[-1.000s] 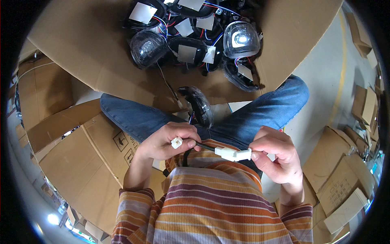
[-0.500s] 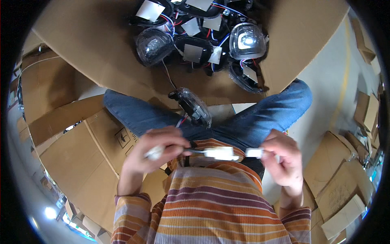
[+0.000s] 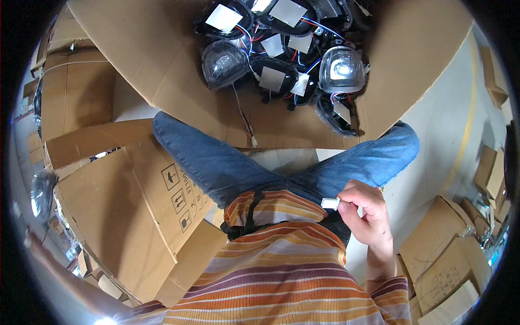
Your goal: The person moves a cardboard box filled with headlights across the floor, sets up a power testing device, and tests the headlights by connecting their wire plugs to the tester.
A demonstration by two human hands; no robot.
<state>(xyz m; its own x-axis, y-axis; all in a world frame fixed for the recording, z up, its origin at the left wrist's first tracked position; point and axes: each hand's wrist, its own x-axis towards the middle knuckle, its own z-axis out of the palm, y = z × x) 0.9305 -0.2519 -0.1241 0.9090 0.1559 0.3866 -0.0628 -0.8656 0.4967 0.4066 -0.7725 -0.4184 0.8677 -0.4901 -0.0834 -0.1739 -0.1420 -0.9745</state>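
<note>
Near my right thigh, my right hand (image 3: 365, 208) pinches a small white plug connector (image 3: 329, 203) between thumb and fingertips. My left arm reaches out to the far left, where my left hand (image 3: 33, 238) is small, dim and blurred at the picture's rim. Close above that hand is a plastic-wrapped lamp unit (image 3: 44, 194); whether the fingers touch it cannot be made out. In the open cardboard box (image 3: 179, 105) before me lie several black lamp units (image 3: 271, 76) with clear covers, silvery labels and coloured wires. A thin cable (image 3: 242, 116) with a white end plug hangs down the box's inner wall.
Jeans-clad legs (image 3: 216, 157) spread on both sides below the box. A big printed carton (image 3: 119, 211) stands at my left. More cartons (image 3: 449, 254) lie at the right, and a yellow line (image 3: 467, 124) runs along the grey floor.
My left hand has swung from my lap out to the far left. The lamp unit has left my lap, and one now shows by that hand. My right hand still pinches the white connector.
</note>
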